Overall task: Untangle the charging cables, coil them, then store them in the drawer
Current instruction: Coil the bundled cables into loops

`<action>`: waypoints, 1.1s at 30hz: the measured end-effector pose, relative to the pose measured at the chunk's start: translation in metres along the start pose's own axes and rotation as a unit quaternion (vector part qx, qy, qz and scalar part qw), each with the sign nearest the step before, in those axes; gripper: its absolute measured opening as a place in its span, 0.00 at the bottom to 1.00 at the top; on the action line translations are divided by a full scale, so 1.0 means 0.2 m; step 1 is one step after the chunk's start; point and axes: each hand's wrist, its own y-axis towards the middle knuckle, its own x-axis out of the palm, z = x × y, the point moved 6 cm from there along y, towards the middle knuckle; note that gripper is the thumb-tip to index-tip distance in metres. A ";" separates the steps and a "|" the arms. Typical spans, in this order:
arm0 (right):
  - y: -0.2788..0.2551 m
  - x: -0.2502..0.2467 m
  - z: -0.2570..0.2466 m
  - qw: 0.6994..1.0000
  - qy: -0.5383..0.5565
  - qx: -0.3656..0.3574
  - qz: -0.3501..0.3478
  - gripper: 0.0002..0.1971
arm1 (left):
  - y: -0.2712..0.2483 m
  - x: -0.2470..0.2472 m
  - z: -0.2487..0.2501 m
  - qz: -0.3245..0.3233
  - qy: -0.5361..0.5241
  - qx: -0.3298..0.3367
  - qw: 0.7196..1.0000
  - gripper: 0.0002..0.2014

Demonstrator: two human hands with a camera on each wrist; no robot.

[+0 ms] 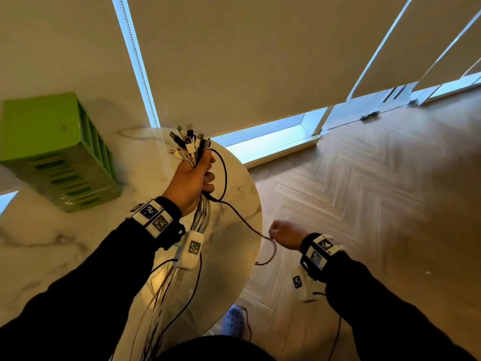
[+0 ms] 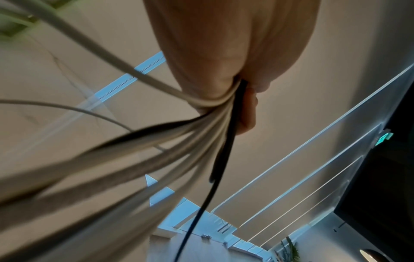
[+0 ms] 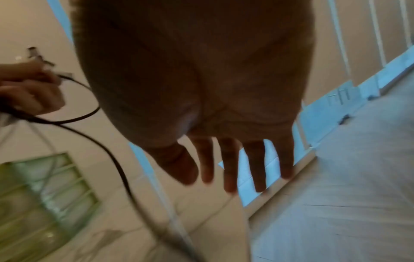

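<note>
My left hand [image 1: 194,175] grips a thick bundle of white and black charging cables [image 1: 200,217] above the round marble table [image 1: 65,251]. Their USB plugs [image 1: 188,142] fan out above the fist, and the loose ends hang down past my wrist. In the left wrist view, the hand [image 2: 224,53] squeezes the cables [image 2: 179,141] tight. One black cable [image 1: 242,220] loops out of the fist and runs right to my right hand [image 1: 282,234]. In the right wrist view, the right hand [image 3: 230,173] has straight, spread fingers holding nothing, with the black cable [image 3: 112,156] passing to its left.
A green drawer unit [image 1: 59,152] stands on the table at the far left, also seen blurred as the green unit [image 3: 44,203]. Beige blinds with a bead chain [image 1: 138,63] hang behind. The wooden floor [image 1: 364,191] spreads right of the table, with a blue clog [image 1: 233,321] below.
</note>
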 end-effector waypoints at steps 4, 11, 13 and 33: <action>-0.12 -0.06 -0.35 0.960 0.143 -0.205 0.126 0.24 | -0.02 0.05 -0.02 -0.025 -0.003 -0.007 1.000 0.14; -0.25 -0.02 -0.67 0.930 0.174 -0.303 0.113 0.17 | -0.02 0.06 -0.01 -0.027 0.080 0.030 0.996 0.14; -0.26 -0.05 -0.65 0.924 0.151 -0.319 0.147 0.10 | -0.02 0.04 0.00 -0.016 0.114 0.050 0.992 0.14; -0.14 0.05 0.06 0.978 -0.142 0.016 -0.155 0.22 | -0.02 0.00 0.02 0.002 0.004 0.007 1.000 0.20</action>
